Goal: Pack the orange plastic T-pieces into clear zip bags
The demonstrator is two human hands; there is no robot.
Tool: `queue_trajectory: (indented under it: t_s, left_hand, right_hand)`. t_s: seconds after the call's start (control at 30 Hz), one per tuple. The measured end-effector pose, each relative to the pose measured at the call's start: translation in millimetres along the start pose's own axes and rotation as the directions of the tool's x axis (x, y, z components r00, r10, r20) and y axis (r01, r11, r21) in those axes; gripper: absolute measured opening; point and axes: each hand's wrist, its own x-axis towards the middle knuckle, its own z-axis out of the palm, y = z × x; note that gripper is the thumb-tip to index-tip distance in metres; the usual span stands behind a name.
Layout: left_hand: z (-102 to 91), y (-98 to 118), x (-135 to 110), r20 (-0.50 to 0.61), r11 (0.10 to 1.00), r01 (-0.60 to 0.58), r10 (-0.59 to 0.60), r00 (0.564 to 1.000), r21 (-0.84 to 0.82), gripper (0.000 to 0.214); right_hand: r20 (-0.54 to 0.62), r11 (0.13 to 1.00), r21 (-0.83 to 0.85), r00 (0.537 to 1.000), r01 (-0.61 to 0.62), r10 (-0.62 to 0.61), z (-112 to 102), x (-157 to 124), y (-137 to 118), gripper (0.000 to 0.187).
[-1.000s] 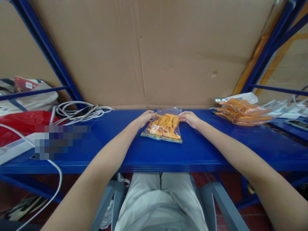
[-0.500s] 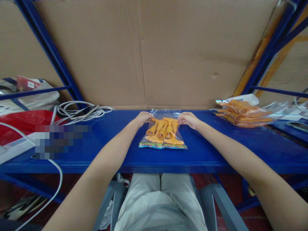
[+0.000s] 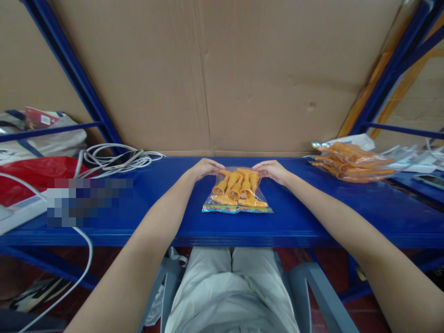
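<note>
In front of me a clear plastic bag (image 3: 227, 205) lies on the blue table, its colourful printed edge towards me. Inside it are several orange plastic pieces (image 3: 236, 182), some hollow with flared round openings, others flat along the near end. My left hand (image 3: 207, 169) grips the far left corner of the bag, fingers closed on the film. At the far right corner my right hand (image 3: 273, 171) does likewise, its fingertips pressed on the edge. The fingertips are small and partly hidden by the bag.
Similar filled bags (image 3: 352, 162) are piled at the table's back right, near a phone (image 3: 430, 181). Coiled white cables (image 3: 118, 159) and a red bag (image 3: 38, 178) lie on the left. A cardboard wall (image 3: 208, 78) closes off the back, and blue posts (image 3: 74, 74) rise at the sides.
The bag's clear far end stuck out beyond the orange pieces before; now it no longer shows there and seems folded over. Both hands have shifted slightly, still at the far corners.
</note>
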Motion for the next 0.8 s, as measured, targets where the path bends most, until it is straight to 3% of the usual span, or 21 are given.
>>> queue_trajectory:
  t_s: [0.13, 0.27, 0.33, 0.47, 0.53, 0.63, 0.8]
  left_hand:
    - [5.7, -2, 8, -0.094, 0.980, -0.113, 0.130, 0.987, 0.166, 0.018]
    - [9.2, -4, 15, -0.119, 0.875, -0.241, 0.316, 0.941, 0.421, 0.028]
    - [9.7, -4, 15, -0.102, 0.786, -0.278, 0.394, 0.913, 0.552, 0.032]
    - [10.3, -4, 12, -0.036, 0.599, -0.294, 0.475, 0.879, 0.745, 0.035]
    - [10.8, -3, 10, 0.010, 0.515, -0.291, 0.480, 0.877, 0.807, 0.034]
    - [12.0, 0, 6, 0.057, 0.408, -0.266, 0.457, 0.888, 0.874, 0.032]
    - [15.4, 7, -2, 0.067, 0.296, -0.199, 0.403, 0.913, 0.934, 0.029]
  right_hand:
    - [0.019, 0.997, -0.037, 0.998, 0.064, -0.063, -3, 6, 5, 0.017]
    - [0.052, 0.939, -0.287, 0.982, 0.187, -0.179, -4, 12, 9, 0.020]
    - [0.124, 0.831, -0.458, 0.948, 0.317, -0.294, -5, 14, 10, 0.021]
    - [0.286, 0.506, -0.696, 0.843, 0.509, -0.455, -7, 12, 7, 0.021]
    - [0.326, 0.382, -0.773, 0.834, 0.506, -0.445, -6, 8, 3, 0.022]
    - [0.327, 0.260, -0.861, 0.869, 0.436, -0.372, -2, -1, -5, 0.023]
    - [0.280, 0.170, -0.924, 0.910, 0.342, -0.307, 8, -12, -15, 0.029]
